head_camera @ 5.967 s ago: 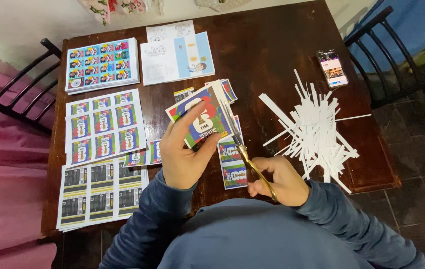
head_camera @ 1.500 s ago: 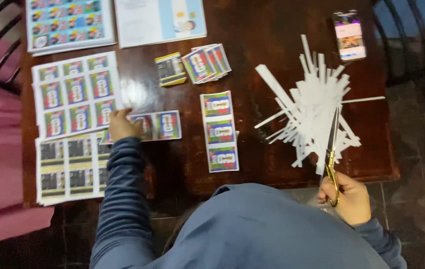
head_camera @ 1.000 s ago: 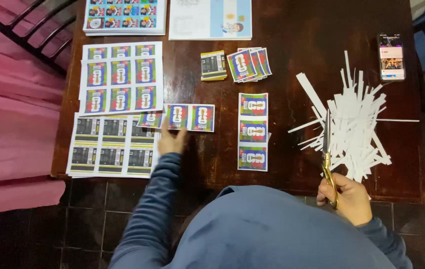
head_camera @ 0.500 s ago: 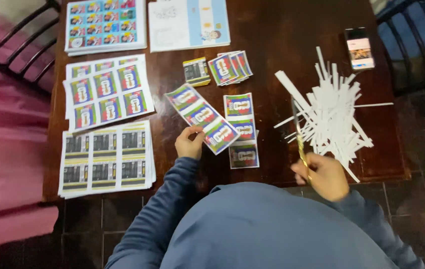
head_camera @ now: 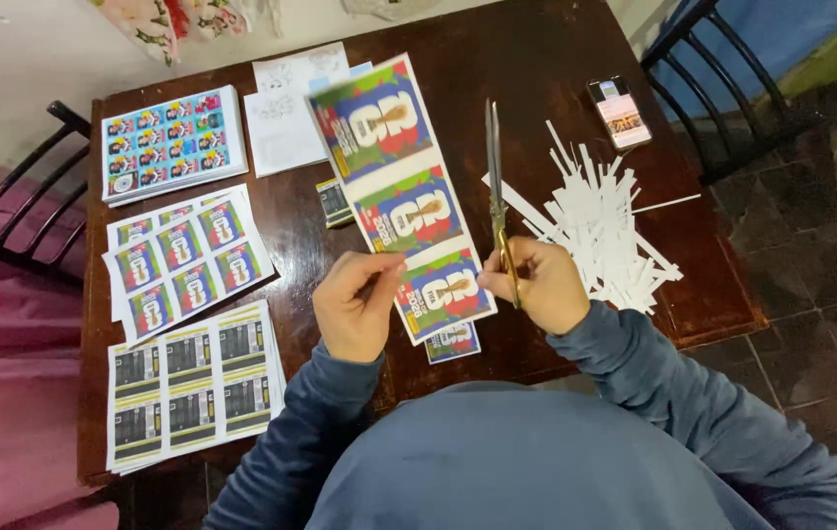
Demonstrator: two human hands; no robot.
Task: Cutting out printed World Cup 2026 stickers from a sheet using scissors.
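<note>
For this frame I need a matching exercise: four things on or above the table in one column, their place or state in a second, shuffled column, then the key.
Things:
1. strip of three cards
2. scissors
3. phone
4. white paper offcuts

Places or states:
A. lying at the table's far right edge
B. held up in the left hand
C. piled loosely on the table at right
D. gripped in the right hand, blades closed and pointing away

Pairs: 1-B, 2-D, 3-A, 4-C
</note>
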